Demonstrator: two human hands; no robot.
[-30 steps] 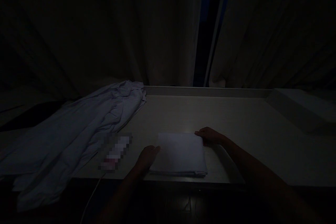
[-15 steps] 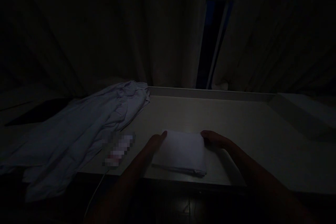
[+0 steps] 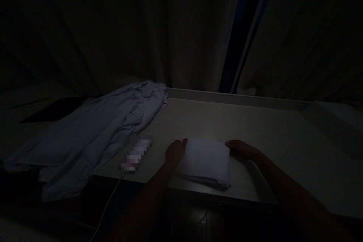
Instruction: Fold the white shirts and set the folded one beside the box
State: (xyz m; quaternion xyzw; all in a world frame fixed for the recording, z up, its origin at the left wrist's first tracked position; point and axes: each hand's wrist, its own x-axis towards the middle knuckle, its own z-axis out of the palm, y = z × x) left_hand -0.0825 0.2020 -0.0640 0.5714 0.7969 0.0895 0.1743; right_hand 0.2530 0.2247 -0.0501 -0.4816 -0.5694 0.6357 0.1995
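Observation:
A folded white cloth, roughly square with layered edges at the front, is near the front edge of the pale tabletop. My left hand is closed on its far left corner, thumb on top. At the far right corner, my right hand pinches the cloth between thumb and fingers. Fingers beneath the cloth are hidden, and the dim light blurs detail.
A rumpled white garment lies on the left, hanging over the front edge. Beside it is a pixelated oblong object with a white cable. A pale box-like block stands at the right. Curtains hang behind.
The whole view has shifted, so things appear further right. My left fingers look more curled around the cloth's corner. The cloth stays between both hands.

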